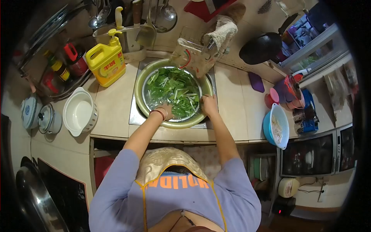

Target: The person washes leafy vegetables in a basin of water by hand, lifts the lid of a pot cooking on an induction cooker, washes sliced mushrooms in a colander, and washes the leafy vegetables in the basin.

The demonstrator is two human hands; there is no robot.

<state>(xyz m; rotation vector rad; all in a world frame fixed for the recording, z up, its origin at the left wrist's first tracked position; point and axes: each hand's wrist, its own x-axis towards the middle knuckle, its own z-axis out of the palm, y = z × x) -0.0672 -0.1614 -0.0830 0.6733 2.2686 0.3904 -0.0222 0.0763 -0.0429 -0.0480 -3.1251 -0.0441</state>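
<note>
Chopped leafy greens (pixel 174 89) with pale stems lie in water inside a metal strainer-like bowl, which sits in a large yellow-green basin (pixel 141 89) over the sink (pixel 133 116). My left hand (pixel 165 111), with bands at the wrist, dips into the greens at the near left side; its fingers are hidden by water and leaves. At the right rim of the basin is my right hand (pixel 208 104), its fingers closed over the edge.
A yellow detergent jug (pixel 106 63) and a white pot (pixel 80 111) stand on the left. To the right are a blue colander (pixel 277 125), a pink cup (pixel 272 97) and a purple sponge-like pad (pixel 256 82). Utensils and a black pan (pixel 261 48) hang behind.
</note>
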